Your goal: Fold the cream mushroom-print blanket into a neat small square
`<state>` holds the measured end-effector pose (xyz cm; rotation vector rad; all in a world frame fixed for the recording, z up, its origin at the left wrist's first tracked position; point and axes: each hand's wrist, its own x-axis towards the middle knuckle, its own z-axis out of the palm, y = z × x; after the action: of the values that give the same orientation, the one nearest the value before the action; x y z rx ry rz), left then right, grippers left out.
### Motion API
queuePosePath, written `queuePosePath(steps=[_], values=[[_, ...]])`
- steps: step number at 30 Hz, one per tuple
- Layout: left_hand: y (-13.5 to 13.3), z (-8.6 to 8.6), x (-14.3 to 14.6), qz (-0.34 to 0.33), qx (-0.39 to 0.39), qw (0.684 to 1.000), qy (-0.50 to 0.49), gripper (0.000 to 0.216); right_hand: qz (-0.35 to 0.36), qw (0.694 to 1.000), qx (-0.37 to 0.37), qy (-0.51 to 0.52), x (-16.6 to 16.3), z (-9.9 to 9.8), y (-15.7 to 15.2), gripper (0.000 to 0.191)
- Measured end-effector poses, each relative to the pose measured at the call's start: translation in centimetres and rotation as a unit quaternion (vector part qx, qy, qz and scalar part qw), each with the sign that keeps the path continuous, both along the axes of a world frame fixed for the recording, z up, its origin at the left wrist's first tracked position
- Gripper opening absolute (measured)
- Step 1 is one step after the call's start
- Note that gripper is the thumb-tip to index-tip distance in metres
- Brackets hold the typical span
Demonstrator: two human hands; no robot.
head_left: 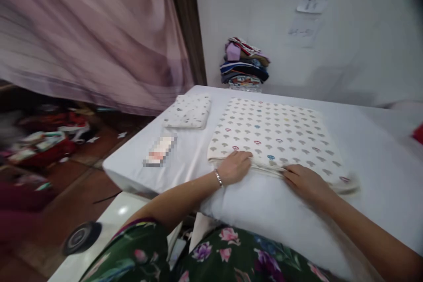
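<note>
A folded white cloth (274, 132) with rows of small grey, red and blue shell-like prints lies flat on the table. Its layered front edge faces me. My left hand (235, 167), with a silver bracelet at the wrist, grips that edge near the left corner, fingers curled on top. Farther right along the same edge, my right hand (306, 180) pinches the layers; its thumb is hidden from view. To the left sits a smaller folded white cloth (188, 112) with scattered dark prints, apart from both hands.
A white-covered table (373, 150) carries the cloths and a pixelated phone-like object (160, 150). Folded clothes (245, 64) are stacked at the wall. A pink curtain (132, 44) hangs at left, above a red basket (39, 152) on the floor. A white surface (115, 216) holds a round black object (82, 238).
</note>
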<state>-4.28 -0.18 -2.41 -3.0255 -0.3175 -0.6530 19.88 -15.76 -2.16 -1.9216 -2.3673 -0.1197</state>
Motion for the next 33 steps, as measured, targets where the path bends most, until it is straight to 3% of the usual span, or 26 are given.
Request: queuePosePath(steps=[10, 13, 17, 26, 33], values=[[-0.4, -0.1, -0.7, 0.000, 0.019, 1.000, 0.007, 0.026, -0.003, 0.999, -0.012, 0.046, 2.9, -3.7, -0.4, 0.041], [-0.3, 0.0, -0.9, -0.016, 0.019, 1.000, 0.016, 0.025, 0.033, 0.998, 0.029, 0.035, 3.0, -4.4, -0.5, 0.038], [-0.2, 0.0, -1.2, -0.021, 0.004, 1.000, 0.012, 0.023, 0.051, 0.995, 0.085, 0.013, 1.7, -3.4, -0.7, 0.035], [0.2, 0.0, -1.0, -0.018, -0.032, 0.999, 0.006, 0.023, 0.009, 0.999, 0.032, -0.002, -0.7, -1.0, -0.8, 0.029], [0.2, 0.7, -0.7, 0.008, -0.095, 0.994, -0.047, 0.021, -0.028, 0.998, 0.058, -0.001, -2.3, -0.1, 0.0, 0.030]])
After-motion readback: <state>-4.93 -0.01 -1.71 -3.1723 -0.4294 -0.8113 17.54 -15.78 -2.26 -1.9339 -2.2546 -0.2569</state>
